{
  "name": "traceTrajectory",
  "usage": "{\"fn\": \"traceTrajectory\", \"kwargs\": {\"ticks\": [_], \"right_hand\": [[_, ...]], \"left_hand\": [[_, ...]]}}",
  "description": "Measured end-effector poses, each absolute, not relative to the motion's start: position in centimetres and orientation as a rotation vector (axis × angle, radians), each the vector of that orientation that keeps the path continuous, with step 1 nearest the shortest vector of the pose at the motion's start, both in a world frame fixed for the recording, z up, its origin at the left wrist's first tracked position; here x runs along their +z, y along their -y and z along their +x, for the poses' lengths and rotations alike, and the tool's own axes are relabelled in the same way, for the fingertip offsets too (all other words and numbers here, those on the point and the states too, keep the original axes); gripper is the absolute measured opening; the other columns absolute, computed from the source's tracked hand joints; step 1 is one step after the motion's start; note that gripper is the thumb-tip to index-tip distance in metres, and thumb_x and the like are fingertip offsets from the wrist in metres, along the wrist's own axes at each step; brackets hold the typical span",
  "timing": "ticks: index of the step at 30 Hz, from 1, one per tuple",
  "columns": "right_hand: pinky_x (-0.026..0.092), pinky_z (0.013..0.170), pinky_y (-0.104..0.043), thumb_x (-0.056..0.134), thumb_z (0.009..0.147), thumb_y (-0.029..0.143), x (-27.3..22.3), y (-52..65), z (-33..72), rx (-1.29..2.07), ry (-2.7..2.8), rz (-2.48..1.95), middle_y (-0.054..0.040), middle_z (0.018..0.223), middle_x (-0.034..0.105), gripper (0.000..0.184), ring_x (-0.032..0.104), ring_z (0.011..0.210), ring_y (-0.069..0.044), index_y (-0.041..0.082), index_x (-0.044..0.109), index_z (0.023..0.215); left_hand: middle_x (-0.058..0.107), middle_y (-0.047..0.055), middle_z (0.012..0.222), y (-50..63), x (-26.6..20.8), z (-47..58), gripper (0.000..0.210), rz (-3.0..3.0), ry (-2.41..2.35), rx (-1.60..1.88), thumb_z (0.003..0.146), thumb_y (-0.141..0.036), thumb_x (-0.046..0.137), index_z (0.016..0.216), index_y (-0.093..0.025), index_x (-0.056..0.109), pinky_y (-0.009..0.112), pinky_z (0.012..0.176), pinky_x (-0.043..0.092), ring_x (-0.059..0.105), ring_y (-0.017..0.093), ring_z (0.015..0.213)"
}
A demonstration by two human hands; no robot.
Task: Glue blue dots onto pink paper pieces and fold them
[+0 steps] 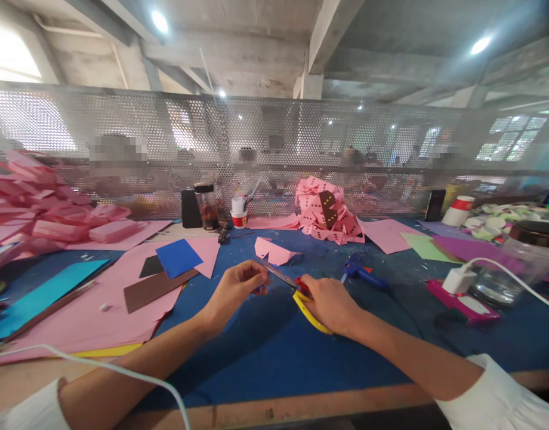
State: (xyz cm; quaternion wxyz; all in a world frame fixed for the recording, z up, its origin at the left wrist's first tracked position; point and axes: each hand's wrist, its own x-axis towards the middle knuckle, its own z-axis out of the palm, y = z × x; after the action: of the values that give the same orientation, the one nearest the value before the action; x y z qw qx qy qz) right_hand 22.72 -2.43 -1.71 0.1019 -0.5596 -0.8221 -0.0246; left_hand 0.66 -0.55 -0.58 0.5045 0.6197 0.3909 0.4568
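Note:
My right hand (330, 301) is wrapped round the yellow-and-red handles of a pair of scissors (280, 276), with the blades pointing up and left. The blade tips reach close to my left hand (236, 292), whose fingers are pinched together. Whatever lies between those fingertips is too small to make out; a hint of dark blue shows below them. Just beyond the blades, a folded pink paper piece (277, 251) with cut-outs rests on the blue table mat (274, 358). A blue glue gun (366, 275) lies to the right of my right hand.
Pink sheets (99, 304) with blue and brown paper (160, 289) lie left. Folded pink pieces (46, 209) and dotted pink pieces (321, 209) are piled behind. A magenta power strip (462, 301) and a glass jar (502, 269) stand right; a white cable (99, 370) crosses the front left.

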Motion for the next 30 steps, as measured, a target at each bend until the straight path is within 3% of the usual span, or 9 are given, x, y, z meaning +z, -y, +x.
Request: {"fn": "traceTrajectory", "kwargs": {"ticks": [15, 30], "right_hand": [[0.038, 0.065, -0.028, 0.046, 0.090, 0.043, -1.57, 2.52, 22.71, -0.064, 2.398, -1.612, -0.0066, 0.101, 0.066, 0.027, 0.066, 0.084, -0.022, 0.021, 0.050, 0.104], [0.038, 0.064, -0.029, 0.046, 0.090, 0.040, -2.16, 2.33, 22.94, -0.115, 2.447, -1.541, -0.0054, 0.102, 0.062, 0.024, 0.065, 0.079, -0.022, 0.021, 0.048, 0.104]], "left_hand": [[0.064, 0.000, 0.071, 0.74, -0.21, 0.65, 0.015, 1.487, -0.974, 1.114, 0.082, -0.029, 0.063, 0.079, -0.015, 0.060, 0.023, 0.064, 0.044, 0.059, 0.011, 0.064], [0.064, -0.001, 0.072, 0.53, -0.59, 0.52, 0.013, 1.495, -0.923, 1.117, 0.082, -0.028, 0.064, 0.085, -0.016, 0.063, 0.023, 0.064, 0.044, 0.059, 0.011, 0.065]]}}
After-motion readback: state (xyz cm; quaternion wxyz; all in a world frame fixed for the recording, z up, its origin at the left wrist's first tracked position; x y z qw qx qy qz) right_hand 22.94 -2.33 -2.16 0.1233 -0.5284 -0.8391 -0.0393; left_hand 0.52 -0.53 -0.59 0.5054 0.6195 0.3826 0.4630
